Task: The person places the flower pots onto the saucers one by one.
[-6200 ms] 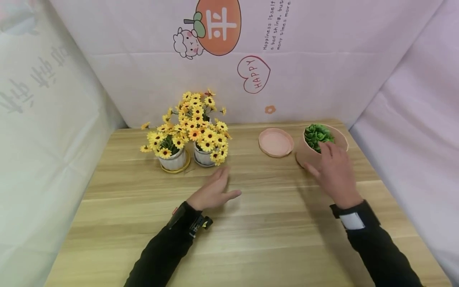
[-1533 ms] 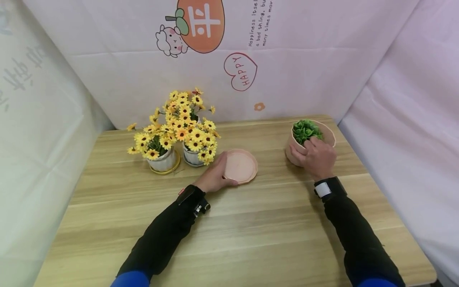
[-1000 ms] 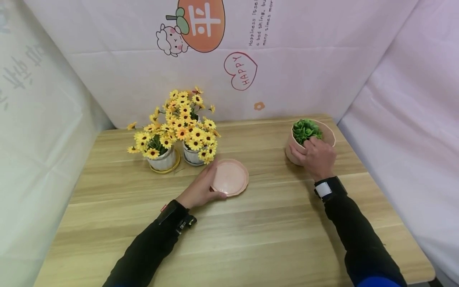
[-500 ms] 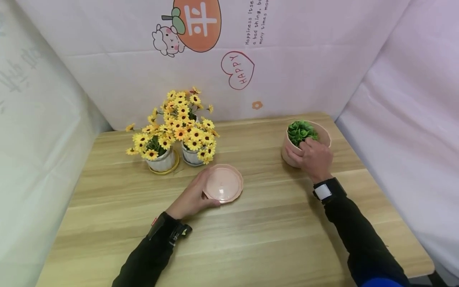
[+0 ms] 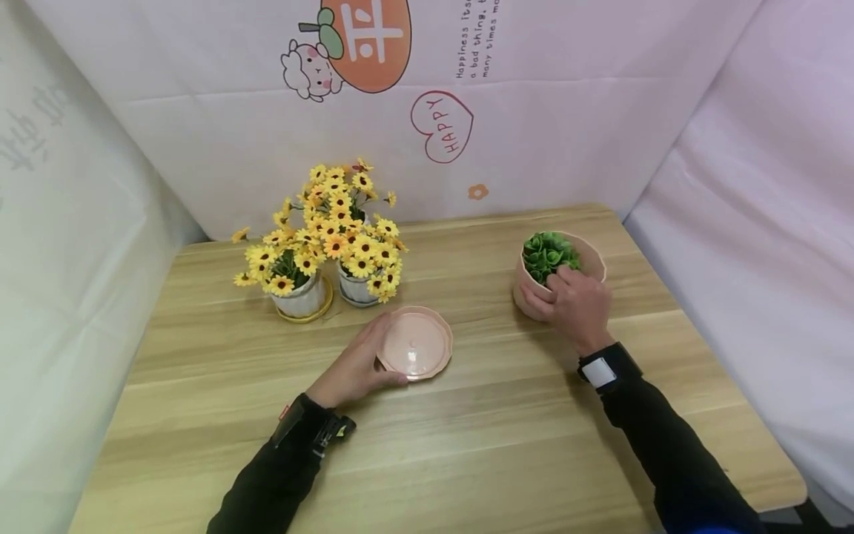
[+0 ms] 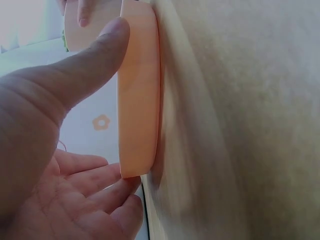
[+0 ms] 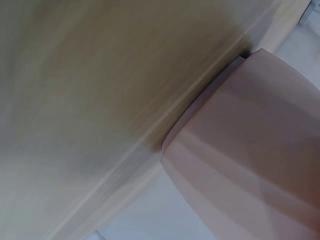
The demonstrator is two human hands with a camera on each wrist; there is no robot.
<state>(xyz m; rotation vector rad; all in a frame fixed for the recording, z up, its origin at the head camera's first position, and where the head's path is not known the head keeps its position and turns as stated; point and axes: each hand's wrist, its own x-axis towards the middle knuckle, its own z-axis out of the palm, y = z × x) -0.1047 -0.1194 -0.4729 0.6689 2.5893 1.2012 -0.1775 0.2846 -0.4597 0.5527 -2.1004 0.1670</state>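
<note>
A pink saucer (image 5: 415, 343) with a faceted rim lies on the wooden table in front of the flowers. My left hand (image 5: 356, 363) holds its left edge, thumb at the near side and fingers at the far side. The left wrist view shows the thumb against the saucer's side wall (image 6: 140, 95). To the right stands a pink pot (image 5: 534, 300) with a green leafy plant (image 5: 548, 254) inside, toward its left. My right hand (image 5: 579, 305) grips the pot's near rim, fingers reaching inside and thumb outside. The right wrist view has the pot's wall (image 7: 240, 135) close up; the fingers are out of sight there.
White pots of yellow flowers crowd the back left: one pot (image 5: 300, 298) on a yellow saucer (image 5: 327, 305), another pot (image 5: 356, 288) beside it on a grey saucer. Cloth walls enclose the table (image 5: 467, 460) at the back (image 5: 554, 133) and both sides.
My left hand took hold of the saucer and drew it left and toward me from the back. My right hand came to grip the pot's rim, and the pot has shifted slightly left and nearer.
</note>
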